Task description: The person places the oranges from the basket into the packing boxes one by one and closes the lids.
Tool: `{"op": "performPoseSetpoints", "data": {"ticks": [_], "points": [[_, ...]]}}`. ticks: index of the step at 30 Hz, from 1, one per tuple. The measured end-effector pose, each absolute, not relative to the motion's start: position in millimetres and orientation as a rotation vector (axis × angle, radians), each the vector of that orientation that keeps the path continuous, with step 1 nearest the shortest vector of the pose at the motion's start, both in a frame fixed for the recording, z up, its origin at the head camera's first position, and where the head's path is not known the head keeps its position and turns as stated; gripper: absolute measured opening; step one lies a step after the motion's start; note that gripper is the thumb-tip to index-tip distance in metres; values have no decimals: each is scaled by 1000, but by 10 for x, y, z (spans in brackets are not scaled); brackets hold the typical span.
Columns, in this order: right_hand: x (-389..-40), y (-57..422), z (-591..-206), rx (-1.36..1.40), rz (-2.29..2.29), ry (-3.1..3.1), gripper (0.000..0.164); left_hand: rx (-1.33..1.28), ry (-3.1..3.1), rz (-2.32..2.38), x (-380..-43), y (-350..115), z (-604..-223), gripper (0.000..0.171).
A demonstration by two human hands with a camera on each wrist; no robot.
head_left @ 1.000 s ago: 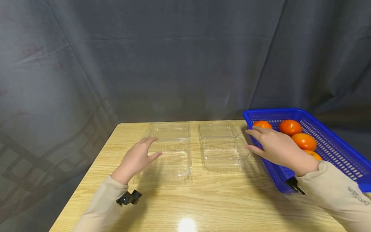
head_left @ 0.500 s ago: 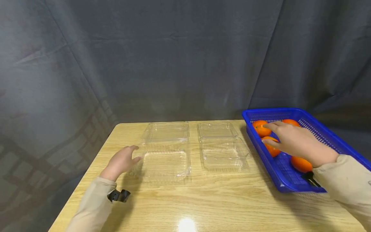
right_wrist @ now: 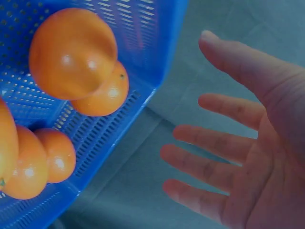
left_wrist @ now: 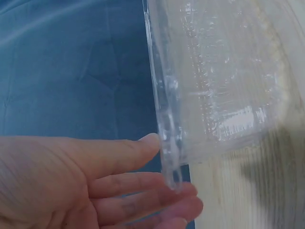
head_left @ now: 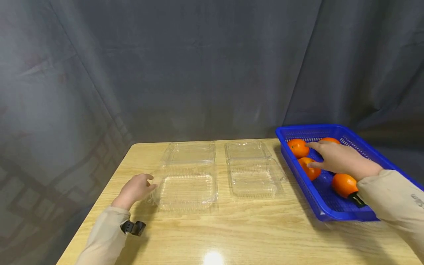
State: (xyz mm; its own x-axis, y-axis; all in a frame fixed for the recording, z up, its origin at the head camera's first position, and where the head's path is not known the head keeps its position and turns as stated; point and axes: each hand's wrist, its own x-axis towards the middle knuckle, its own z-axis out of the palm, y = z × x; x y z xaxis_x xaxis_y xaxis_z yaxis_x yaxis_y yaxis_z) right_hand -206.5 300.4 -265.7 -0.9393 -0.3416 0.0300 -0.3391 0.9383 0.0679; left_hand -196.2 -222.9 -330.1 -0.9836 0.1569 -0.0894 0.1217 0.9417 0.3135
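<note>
My left hand (head_left: 135, 189) is at the left edge of a large clear plastic clamshell container (head_left: 188, 208), lying unfolded on the table. In the left wrist view its thumb (left_wrist: 128, 151) is at the container's rim, fingers loosely extended behind; whether it touches is hard to tell. A smaller clamshell container (head_left: 253, 186) also lies unfolded, to the right. Over the blue basket (head_left: 314, 198) hovers my right hand (head_left: 342, 160), fingers spread, holding nothing. Beneath and beside it are several oranges, including one orange (head_left: 298, 148) in the far left corner and another orange (head_left: 344, 185) nearer.
The light wood table (head_left: 232, 235) carries everything, with the basket on its right side. A dark grey curtain (head_left: 198, 73) hangs behind it and along the left. A black strap (head_left: 133, 228) sits on the left sleeve.
My left hand has drawn back leftward and down to the large container's edge. The right hand has moved right, from the basket's left rim to over the oranges, some of which have shifted.
</note>
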Motion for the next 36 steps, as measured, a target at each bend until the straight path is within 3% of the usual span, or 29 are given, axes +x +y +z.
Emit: {"op": "performPoseSetpoints", "data": {"ticks": [14,36], "points": [[-2208,3103,-2897,721,-66,-3098,67,188,2944,591,-1958,-2268,-3339,37],[-2286,3098,-3101,647,-51,-3233,83,168,2933,618,-1964,-2268,-3341,38]]}}
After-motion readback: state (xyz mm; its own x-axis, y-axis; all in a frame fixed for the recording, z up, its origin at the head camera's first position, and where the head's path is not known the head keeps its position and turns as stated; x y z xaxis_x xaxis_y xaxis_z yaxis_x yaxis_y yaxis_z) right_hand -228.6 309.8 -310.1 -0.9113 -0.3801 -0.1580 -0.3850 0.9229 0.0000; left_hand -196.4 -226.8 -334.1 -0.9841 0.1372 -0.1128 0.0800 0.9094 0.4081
